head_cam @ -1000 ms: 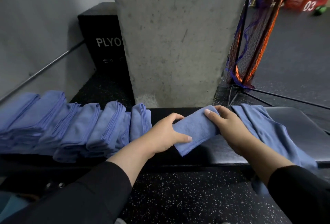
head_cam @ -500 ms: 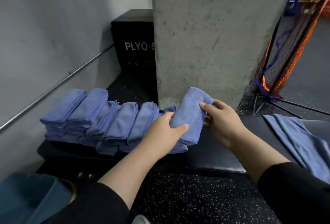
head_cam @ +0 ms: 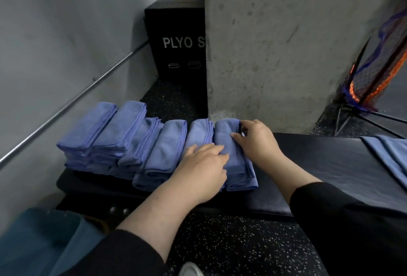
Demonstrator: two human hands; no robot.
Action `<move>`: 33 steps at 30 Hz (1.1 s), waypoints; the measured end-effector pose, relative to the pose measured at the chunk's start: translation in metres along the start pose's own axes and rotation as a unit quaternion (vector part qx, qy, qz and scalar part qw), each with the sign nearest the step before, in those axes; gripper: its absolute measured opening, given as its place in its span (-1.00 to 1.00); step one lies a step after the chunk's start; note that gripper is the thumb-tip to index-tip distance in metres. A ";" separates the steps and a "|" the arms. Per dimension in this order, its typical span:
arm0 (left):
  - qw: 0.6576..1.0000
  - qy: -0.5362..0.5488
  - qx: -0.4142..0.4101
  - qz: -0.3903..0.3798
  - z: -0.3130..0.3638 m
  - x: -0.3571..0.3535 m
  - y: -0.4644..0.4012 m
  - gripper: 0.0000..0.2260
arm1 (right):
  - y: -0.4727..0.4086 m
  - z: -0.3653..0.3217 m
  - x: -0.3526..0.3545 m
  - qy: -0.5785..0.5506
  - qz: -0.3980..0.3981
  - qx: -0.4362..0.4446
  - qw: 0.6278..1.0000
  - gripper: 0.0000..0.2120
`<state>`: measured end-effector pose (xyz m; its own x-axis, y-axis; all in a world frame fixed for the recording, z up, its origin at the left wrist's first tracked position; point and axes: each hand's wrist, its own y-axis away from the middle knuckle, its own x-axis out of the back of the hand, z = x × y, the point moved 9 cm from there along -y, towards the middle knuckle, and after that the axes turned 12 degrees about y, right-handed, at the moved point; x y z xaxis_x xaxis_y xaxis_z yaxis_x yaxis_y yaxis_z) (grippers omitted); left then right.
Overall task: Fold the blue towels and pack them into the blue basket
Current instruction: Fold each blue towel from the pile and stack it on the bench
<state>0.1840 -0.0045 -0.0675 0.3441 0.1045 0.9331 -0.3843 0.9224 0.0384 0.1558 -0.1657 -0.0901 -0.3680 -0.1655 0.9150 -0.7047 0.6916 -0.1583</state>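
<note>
At the lower edge, a white shoe tip (head_cam: 190,270) shows, cut off by the frame, on the black speckled floor (head_cam: 242,242). At lower left lies a blurred teal-blue form (head_cam: 37,242); whether it is the basket cannot be told. Two black sleeves enter from below.

Two hands work on the black padded bench (head_cam: 308,165). The left hand (head_cam: 202,168) lies palm down with relaxed, nearly straight fingers resting on the folded towels, gripping nothing. The right hand (head_cam: 257,141) has its fingers curled over the far right edge of the rightmost folded towel (head_cam: 231,157) with its thumb pressed on the towel's top.

Six folded blue towels (head_cam: 123,137) show at the top of the row, leaning overlapped along the bench's left end. More folded layers lie beneath them; their count cannot be made out.

At the right edge, an unfolded blue towel (head_cam: 389,154) lies on the bench, cut off by the frame; it may be more than one.

Beyond stand one concrete pillar (head_cam: 286,44), one black box (head_cam: 176,40) lettered "PLYO S", partly hidden by the pillar, one metal bar (head_cam: 72,104) along the grey wall, and an orange and blue net (head_cam: 378,64), cut off at right.
</note>
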 end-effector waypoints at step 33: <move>0.989 0.068 -0.083 -0.102 0.203 -0.080 -0.055 -0.58 | 0.182 0.410 0.133 0.158 -0.074 -0.373 0.911 -0.51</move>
<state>0.0037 -0.1388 -0.0714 0.5163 -0.0524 0.8548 -0.1529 0.9764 0.1522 -0.2702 -0.3498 -0.1496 -0.0264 -0.1670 0.9856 -0.0814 0.9830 0.1643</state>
